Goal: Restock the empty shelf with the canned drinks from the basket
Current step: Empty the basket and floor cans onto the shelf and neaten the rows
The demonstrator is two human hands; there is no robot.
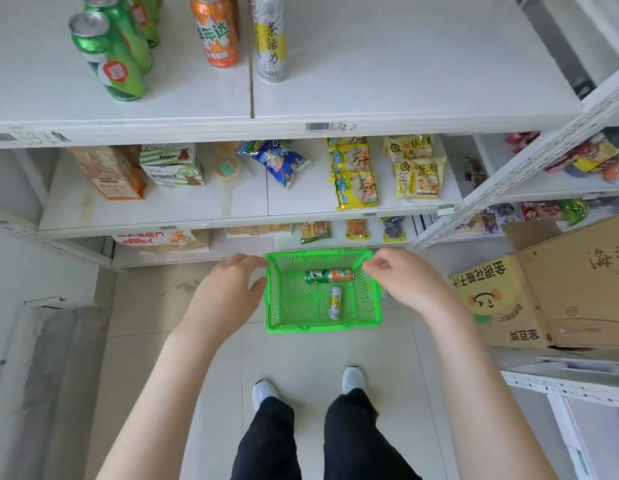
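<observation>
A green plastic basket [367, 306] stands on the floor in front of my feet. Three cans lie in it: a green can [316, 277], an orange can [342, 274] and a silver-yellow can [334, 302]. My left hand [228, 292] hovers open over the basket's left rim, holding nothing. My right hand [401, 282] hangs over the right rim with fingers curled loosely and nothing in them. On the white top shelf [405, 74] stand several green cans [110, 60], an orange can [216, 29] and a silver-yellow can [270, 36].
Lower shelves hold snack packets [356, 178] and cartons [173, 164]. An open cardboard box [543, 292] sits on the floor to the right of the basket. Another white rack [543, 161] stands at the right. Grey plastic sheeting [51, 375] lies at the left.
</observation>
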